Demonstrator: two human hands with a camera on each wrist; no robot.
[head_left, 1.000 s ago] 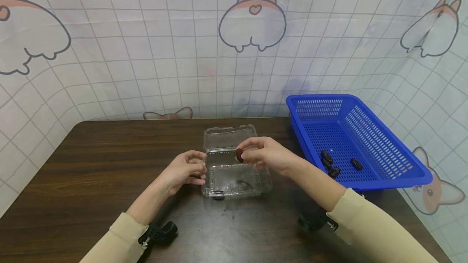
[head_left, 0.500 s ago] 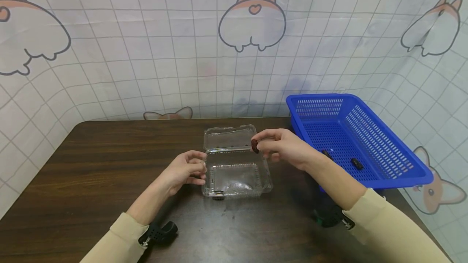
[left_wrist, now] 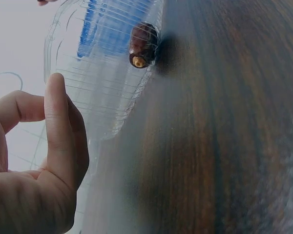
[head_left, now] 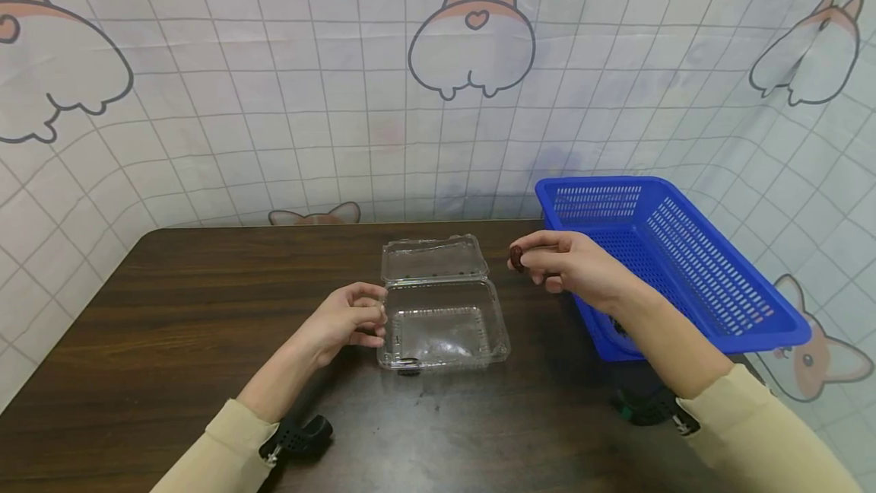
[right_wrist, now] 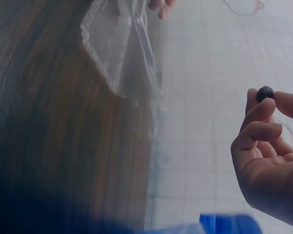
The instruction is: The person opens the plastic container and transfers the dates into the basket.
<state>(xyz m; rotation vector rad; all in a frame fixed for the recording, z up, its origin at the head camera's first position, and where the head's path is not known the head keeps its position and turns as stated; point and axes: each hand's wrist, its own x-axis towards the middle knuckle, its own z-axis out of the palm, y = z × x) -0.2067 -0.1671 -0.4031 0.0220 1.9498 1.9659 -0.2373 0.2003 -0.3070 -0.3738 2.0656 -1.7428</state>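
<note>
A clear plastic clamshell container (head_left: 438,326) sits on the table with its lid (head_left: 434,259) folded back. My left hand (head_left: 345,318) holds its left rim with bent fingers. One dark brown date (left_wrist: 143,45) shows at the container's front left corner, its tan stem end visible in the left wrist view. My right hand (head_left: 578,265) is raised between the container and the blue basket (head_left: 674,249), pinching another reddish-brown date (head_left: 516,258) between thumb and fingertips. In the right wrist view that date (right_wrist: 265,94) looks nearly black against the wall.
The slotted blue basket stands at the table's right edge, partly hidden by my right forearm; a bit of a dark date (head_left: 618,326) shows inside. A printed wall sheet (head_left: 383,135) rises behind the dark wooden table (head_left: 205,310).
My right hand has moved right and slightly away from above the container, still pinching the date, and its forearm now covers most dates in the basket. The left hand and container have stayed put.
</note>
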